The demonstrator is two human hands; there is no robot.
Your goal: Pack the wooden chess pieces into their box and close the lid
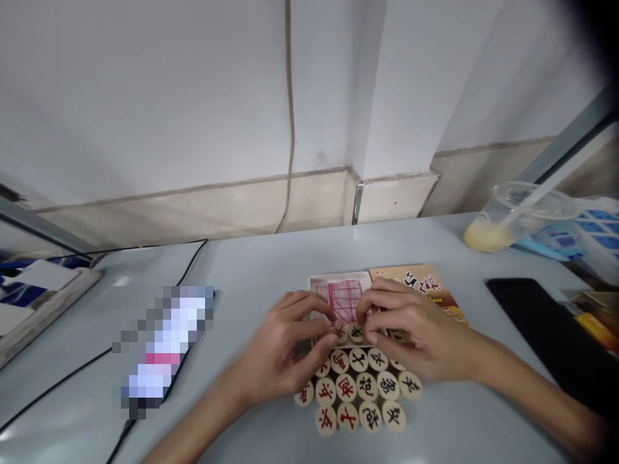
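Round wooden Chinese chess pieces [367, 386] with red or black characters lie in rows on the table before me. A shallow white box [316, 280] stands just beyond them, with a red-lined sheet [344, 298] inside. A short row of pieces [356, 333] sits at the box's near side. My left hand [290, 341] has its curled thumb and fingers at the left end of that row. At the right end, the bent fingers of my right hand [416, 328] press in. Pieces under the fingertips are partly hidden. The printed box lid [430, 283] lies partly behind my right hand.
A lit, blurred-out phone [169, 348] with a cable lies to the left. On the right are a black flat object [541, 335] and a clear plastic cup [512, 200] with a straw and yellowish drink. A wall [193, 96] closes off the back.
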